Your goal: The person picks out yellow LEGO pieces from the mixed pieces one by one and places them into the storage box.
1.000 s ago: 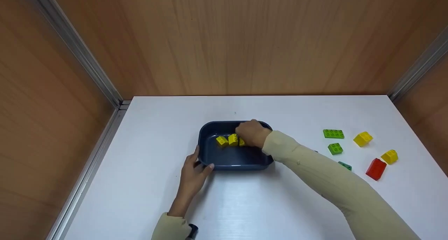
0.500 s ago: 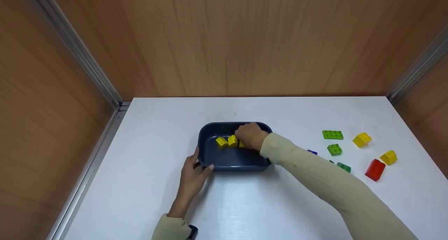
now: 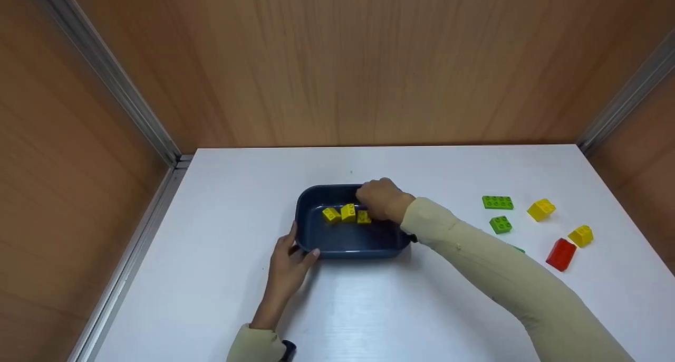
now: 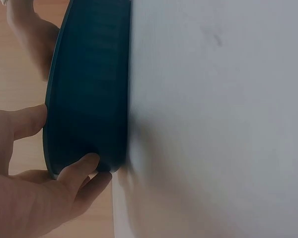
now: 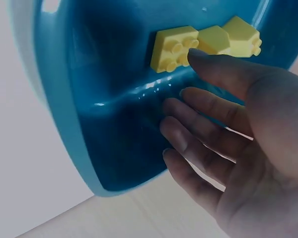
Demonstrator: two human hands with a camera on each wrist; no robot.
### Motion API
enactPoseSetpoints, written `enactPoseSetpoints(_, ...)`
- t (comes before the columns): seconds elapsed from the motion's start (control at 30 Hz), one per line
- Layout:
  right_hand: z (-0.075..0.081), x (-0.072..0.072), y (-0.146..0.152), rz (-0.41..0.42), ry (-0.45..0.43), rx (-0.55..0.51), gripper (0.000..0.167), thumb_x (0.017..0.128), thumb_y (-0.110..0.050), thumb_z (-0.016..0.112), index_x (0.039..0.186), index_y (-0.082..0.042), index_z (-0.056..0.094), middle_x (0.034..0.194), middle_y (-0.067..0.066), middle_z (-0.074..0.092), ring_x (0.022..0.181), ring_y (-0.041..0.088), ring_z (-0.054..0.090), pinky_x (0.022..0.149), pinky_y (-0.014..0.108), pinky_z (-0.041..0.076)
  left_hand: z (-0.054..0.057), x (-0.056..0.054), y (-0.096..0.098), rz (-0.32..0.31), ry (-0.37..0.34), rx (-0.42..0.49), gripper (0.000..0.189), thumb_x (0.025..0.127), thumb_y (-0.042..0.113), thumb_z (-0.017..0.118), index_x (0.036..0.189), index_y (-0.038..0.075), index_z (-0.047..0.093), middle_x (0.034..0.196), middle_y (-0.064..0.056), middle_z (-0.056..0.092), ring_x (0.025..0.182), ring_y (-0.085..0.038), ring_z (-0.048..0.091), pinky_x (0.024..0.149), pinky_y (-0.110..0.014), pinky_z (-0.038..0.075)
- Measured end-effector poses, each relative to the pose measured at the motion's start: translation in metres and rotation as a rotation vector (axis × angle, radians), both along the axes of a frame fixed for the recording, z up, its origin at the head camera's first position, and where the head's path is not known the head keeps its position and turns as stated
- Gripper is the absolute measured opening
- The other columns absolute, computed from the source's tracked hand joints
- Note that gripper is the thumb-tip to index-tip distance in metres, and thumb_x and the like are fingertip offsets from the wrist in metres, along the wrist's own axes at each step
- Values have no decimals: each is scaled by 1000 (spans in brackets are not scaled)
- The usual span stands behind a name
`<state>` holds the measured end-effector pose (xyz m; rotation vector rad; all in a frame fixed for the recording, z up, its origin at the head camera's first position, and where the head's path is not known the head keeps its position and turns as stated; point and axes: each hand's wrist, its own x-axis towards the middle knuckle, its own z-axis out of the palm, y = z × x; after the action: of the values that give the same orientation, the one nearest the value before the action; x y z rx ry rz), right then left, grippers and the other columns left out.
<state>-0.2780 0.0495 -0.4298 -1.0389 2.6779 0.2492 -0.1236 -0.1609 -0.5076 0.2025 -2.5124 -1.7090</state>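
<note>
A dark blue tray (image 3: pixel 348 254) stands on the white table, with three yellow toy bricks in a row along its far side. My left hand (image 3: pixel 287 272) holds the tray's near left corner between thumb and fingers, as the left wrist view also shows. Over the far right part of the tray is my right hand (image 3: pixel 384 198). The right wrist view shows its fingers (image 5: pixel 203 119) loosely bent and holding nothing. Its thumb tip lies right at the edge of the nearest yellow brick (image 5: pixel 171 49). The middle brick (image 3: pixel 348 212) and left brick (image 3: pixel 331 215) sit beside it.
On the right of the table (image 3: pixel 174 298) lie several loose bricks: a long green one (image 3: pixel 497 202), a smaller green one (image 3: pixel 500 225), two yellow ones, and a red one (image 3: pixel 561 254). The right sleeve partly covers another green brick. Wooden panels (image 3: pixel 337 61) enclose the table.
My right hand has drawn slightly right and up from the right-hand yellow brick, which now shows more fully. My left hand stays at the tray corner. The sleeve now hides a blue piece.
</note>
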Motion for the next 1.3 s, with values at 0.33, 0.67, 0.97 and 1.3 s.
enactPoseSetpoints(0.33, 0, 15, 18, 79, 77, -128, 23, 97, -12, 76, 117, 0, 76, 108, 14, 76, 100, 30, 73, 93, 51, 61, 1, 0, 0, 3, -24, 9, 81, 98, 10, 75, 164, -2, 30, 152, -30, 46, 140, -50, 50, 113, -52, 50)
enactPoseSetpoints(0.67, 6, 20, 42, 38, 107, -225, 31, 92, -10, 82, 121, 0, 76, 110, 14, 75, 100, 30, 71, 95, 51, 61, 2, 0, 0, 3, -27, 9, 81, 98, 11, 75, 164, -2, 30, 152, -30, 47, 140, -49, 51, 113, -50, 50)
enactPoseSetpoints(0.97, 15, 25, 72, -12, 168, -301, 27, 91, -12, 84, 115, -2, 78, 104, 12, 74, 92, 27, 69, 86, 44, 62, 1, -1, 0, 1, -20, 8, 81, 98, 10, 75, 164, -3, 30, 152, -31, 46, 140, -51, 50, 112, -51, 51)
enactPoseSetpoints(1.3, 15, 35, 111, -92, 211, -344, 35, 87, -11, 88, 119, -3, 77, 116, 14, 75, 105, 32, 71, 94, 48, 62, 1, -2, -1, 4, -29, -3, 81, 98, 11, 75, 164, -1, 30, 154, -29, 46, 140, -50, 51, 114, -53, 49)
